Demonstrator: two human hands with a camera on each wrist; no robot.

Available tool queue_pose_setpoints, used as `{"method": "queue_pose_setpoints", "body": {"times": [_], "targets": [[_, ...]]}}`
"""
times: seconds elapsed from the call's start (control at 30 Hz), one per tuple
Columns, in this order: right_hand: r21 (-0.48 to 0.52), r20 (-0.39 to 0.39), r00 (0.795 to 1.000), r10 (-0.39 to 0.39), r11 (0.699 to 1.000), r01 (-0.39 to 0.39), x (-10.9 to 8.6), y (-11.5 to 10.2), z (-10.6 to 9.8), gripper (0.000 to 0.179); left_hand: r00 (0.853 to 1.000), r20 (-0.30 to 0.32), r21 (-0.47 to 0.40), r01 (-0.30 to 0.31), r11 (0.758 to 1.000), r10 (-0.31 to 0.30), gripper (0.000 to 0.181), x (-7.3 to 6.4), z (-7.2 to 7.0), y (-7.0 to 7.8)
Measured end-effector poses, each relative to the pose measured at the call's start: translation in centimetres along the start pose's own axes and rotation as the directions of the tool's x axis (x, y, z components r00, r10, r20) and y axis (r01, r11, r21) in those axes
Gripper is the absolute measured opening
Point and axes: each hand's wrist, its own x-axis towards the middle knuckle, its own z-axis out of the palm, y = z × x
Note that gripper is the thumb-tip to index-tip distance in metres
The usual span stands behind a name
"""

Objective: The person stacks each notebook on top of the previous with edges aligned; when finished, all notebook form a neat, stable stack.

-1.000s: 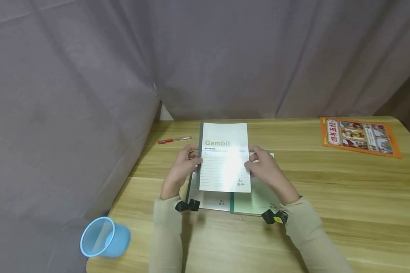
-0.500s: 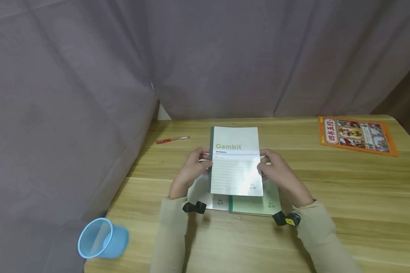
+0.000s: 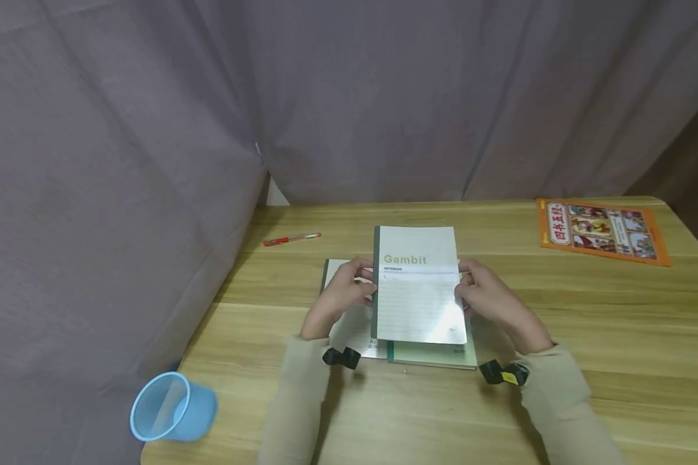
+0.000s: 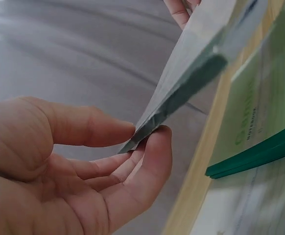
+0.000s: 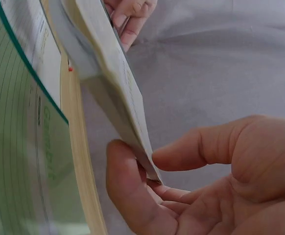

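Over the wood-grain tabletop, raised off it: a white Gambit notebook, dark taped spine at nine o'clock. Left hand pinches the spine edge, thumb in front, fingers behind; right hand pinches the page edge at three o'clock, same manner. Beneath, showing at six o'clock: a pale green notebook. Toward eight: a white dark-spined notebook next to it. Red pen toward ten, well apart.

Handling, by judgement: light, thin, flexible; hardly fragile, though corners could crease. Strong glare on the cover suggests a smooth face, probably inclined to slip. Taped spine looks the firmest hold; page edge likely to fan unless pinched through the full thickness. Opposite holds midway along both long edges should keep it flat and limit sagging.
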Motion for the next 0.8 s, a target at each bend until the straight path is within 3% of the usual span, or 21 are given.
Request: {"method": "queue_pose_setpoints", "body": {"times": [0.43,0.8], "targets": [[-0.027,0.040,0.999,0.021,0.999,-0.020,-0.4,1.8,-1.0,0.052,1.000,0.014,0.102,0.025,0.994,-0.027,0.045,0.6,1.9,-0.9],[-0.068,0.072,0.994,0.082,0.995,-0.077,-0.1,2.7,-1.5,0.043,0.995,0.073,0.187,0.052,0.981,-0.067,0.040,0.8,2.8,-1.2]]}}
